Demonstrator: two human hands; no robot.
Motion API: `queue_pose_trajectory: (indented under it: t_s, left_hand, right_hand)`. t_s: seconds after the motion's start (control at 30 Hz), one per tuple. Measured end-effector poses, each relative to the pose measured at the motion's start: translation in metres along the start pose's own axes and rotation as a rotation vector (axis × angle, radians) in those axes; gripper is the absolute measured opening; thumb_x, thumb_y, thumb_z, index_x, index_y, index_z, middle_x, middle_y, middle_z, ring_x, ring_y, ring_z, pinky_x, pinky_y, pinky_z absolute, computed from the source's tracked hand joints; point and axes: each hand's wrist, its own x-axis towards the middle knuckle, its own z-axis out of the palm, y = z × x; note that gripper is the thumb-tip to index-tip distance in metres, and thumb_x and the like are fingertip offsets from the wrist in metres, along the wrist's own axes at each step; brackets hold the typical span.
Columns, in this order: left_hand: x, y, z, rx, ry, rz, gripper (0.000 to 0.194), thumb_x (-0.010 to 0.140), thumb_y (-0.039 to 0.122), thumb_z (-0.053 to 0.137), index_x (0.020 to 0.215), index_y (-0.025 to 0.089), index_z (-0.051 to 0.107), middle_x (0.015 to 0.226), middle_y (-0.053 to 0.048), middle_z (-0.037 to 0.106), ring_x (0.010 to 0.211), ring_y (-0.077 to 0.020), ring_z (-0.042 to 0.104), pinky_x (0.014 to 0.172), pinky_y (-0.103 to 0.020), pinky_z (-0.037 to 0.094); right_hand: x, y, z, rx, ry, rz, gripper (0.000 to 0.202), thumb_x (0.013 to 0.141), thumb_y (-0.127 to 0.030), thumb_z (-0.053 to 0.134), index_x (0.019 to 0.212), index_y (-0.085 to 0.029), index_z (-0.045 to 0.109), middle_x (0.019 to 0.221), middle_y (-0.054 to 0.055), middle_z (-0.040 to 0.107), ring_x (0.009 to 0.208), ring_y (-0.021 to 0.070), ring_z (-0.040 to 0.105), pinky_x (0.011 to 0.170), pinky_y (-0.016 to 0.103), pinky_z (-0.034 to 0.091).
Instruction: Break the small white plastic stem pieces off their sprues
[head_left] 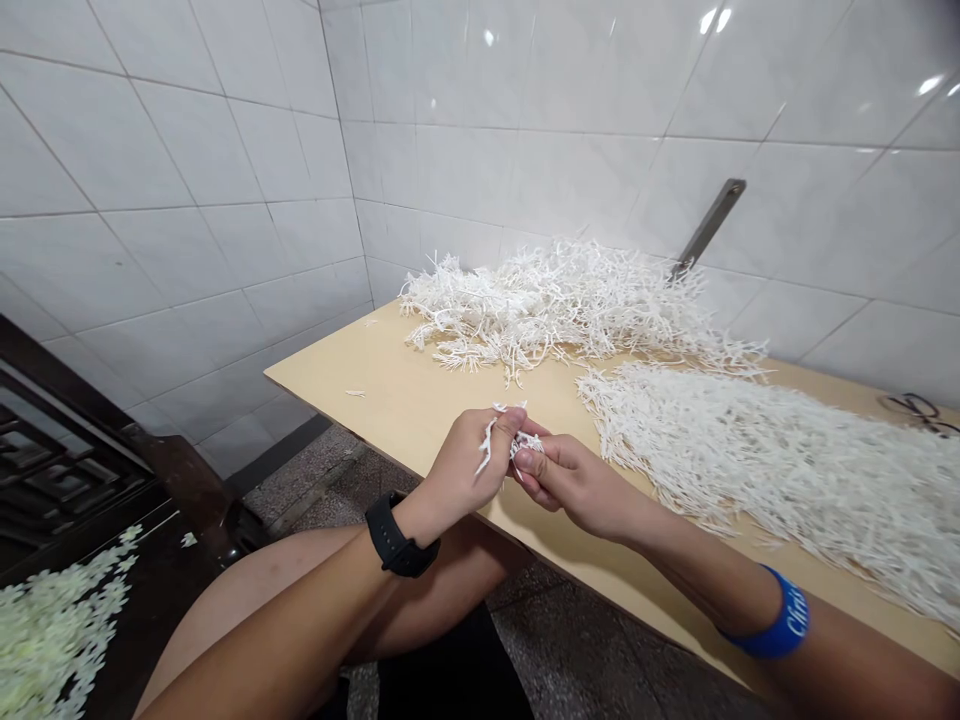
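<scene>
With my left hand (469,465) closed on some strands (486,450) and my right hand (581,485) pinching others, I worked them at the fingertips over the table's (337,365) near edge. A heap (555,300) lay beyond, a flatter spread (780,440) rightward. Any further move, I judged, called for a light, precise pinch.
</scene>
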Motion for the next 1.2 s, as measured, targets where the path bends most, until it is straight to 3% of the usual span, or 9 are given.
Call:
queue_pose_trajectory:
  t_s: [0.17, 0.2, 0.3, 0.43, 0.63, 0.8, 0.93, 1.03, 1.2]
  left_hand:
    - [0.022, -0.005, -0.040, -0.105, 0.512, 0.063, 0.044, 0.089, 0.052, 0.049, 0.069, 0.015, 0.057, 0.050, 0.001, 0.056, 0.040, -0.0092, 0.052, 0.040, -0.019, 0.043]
    - [0.025, -0.006, -0.049, -0.110, 0.532, 0.102, 0.042, 0.089, 0.052, 0.050, 0.071, 0.014, 0.057, 0.053, 0.000, 0.058, 0.043, -0.0093, 0.054, 0.043, -0.020, 0.046]
    - [0.028, -0.010, -0.058, -0.020, 0.379, 0.111, 0.039, 0.089, 0.049, 0.051, 0.087, 0.012, 0.062, 0.068, -0.005, 0.065, 0.051, -0.0105, 0.061, 0.051, -0.022, 0.051]
    - [0.026, -0.022, -0.049, 0.139, 0.253, 0.084, 0.036, 0.090, 0.042, 0.052, 0.113, 0.015, 0.060, 0.074, -0.004, 0.067, 0.054, -0.0105, 0.062, 0.056, -0.023, 0.053]
    - [0.029, -0.040, -0.050, 0.086, 0.293, 0.013, 0.034, 0.088, 0.041, 0.052, 0.108, 0.015, 0.062, 0.077, -0.005, 0.066, 0.057, -0.0099, 0.059, 0.057, -0.023, 0.053]
    - [0.028, -0.045, -0.044, 0.071, 0.206, 0.090, 0.036, 0.088, 0.043, 0.052, 0.107, 0.015, 0.064, 0.082, -0.007, 0.067, 0.061, -0.0098, 0.058, 0.060, -0.022, 0.052]
    - [0.028, -0.045, -0.043, 0.028, 0.259, 0.076, 0.036, 0.086, 0.044, 0.054, 0.105, 0.014, 0.064, 0.081, -0.007, 0.067, 0.061, -0.0103, 0.059, 0.059, -0.021, 0.051]
    - [0.028, -0.044, -0.044, 0.007, 0.285, 0.068, 0.034, 0.085, 0.042, 0.056, 0.103, 0.014, 0.065, 0.080, -0.007, 0.067, 0.061, -0.0099, 0.058, 0.059, -0.021, 0.051]
    - [0.030, -0.045, -0.046, -0.073, 0.347, -0.002, 0.029, 0.083, 0.037, 0.058, 0.100, 0.014, 0.066, 0.076, -0.005, 0.067, 0.058, -0.0084, 0.056, 0.057, -0.020, 0.048]
  right_hand:
    - [-0.009, -0.007, 0.003, -0.061, -0.060, 0.020, 0.051, 0.094, -0.057, 0.037, 0.060, -0.019, 0.043, 0.055, -0.003, 0.040, 0.053, 0.0105, 0.036, 0.058, 0.028, 0.032]
    - [-0.009, -0.006, 0.002, -0.024, -0.061, 0.029, 0.050, 0.094, -0.056, 0.038, 0.062, -0.018, 0.044, 0.057, -0.003, 0.041, 0.055, 0.0107, 0.037, 0.057, 0.027, 0.032]
    - [-0.004, 0.001, -0.004, 0.161, -0.051, 0.014, 0.045, 0.093, -0.054, 0.044, 0.070, -0.017, 0.051, 0.062, -0.002, 0.042, 0.057, 0.0105, 0.038, 0.057, 0.027, 0.032]
    - [0.005, 0.013, -0.012, 0.313, 0.006, 0.059, 0.038, 0.090, -0.050, 0.053, 0.084, -0.014, 0.060, 0.063, -0.003, 0.044, 0.053, 0.0084, 0.035, 0.053, 0.026, 0.029]
    - [0.008, 0.025, -0.024, 0.207, 0.206, 0.228, 0.040, 0.079, -0.052, 0.066, 0.078, -0.012, 0.067, 0.059, -0.001, 0.053, 0.048, 0.0068, 0.035, 0.048, 0.025, 0.024]
    - [0.010, 0.033, -0.034, 0.043, 0.286, 0.227, 0.041, 0.081, -0.053, 0.060, 0.071, -0.014, 0.066, 0.051, -0.003, 0.050, 0.048, 0.0087, 0.038, 0.050, 0.025, 0.029]
    - [0.011, 0.040, -0.041, -0.111, 0.323, 0.160, 0.041, 0.089, -0.050, 0.049, 0.081, -0.015, 0.068, 0.078, 0.007, 0.067, 0.068, 0.0145, 0.056, 0.064, 0.029, 0.041]
    - [0.011, 0.042, -0.042, -0.212, 0.370, 0.141, 0.036, 0.091, -0.044, 0.045, 0.097, -0.016, 0.068, 0.103, 0.011, 0.069, 0.092, 0.0204, 0.062, 0.083, 0.036, 0.044]
    - [0.008, 0.045, -0.041, -0.440, 0.390, 0.090, 0.042, 0.097, -0.043, 0.032, 0.098, -0.017, 0.065, 0.122, 0.013, 0.062, 0.127, 0.0278, 0.046, 0.099, 0.041, 0.038]
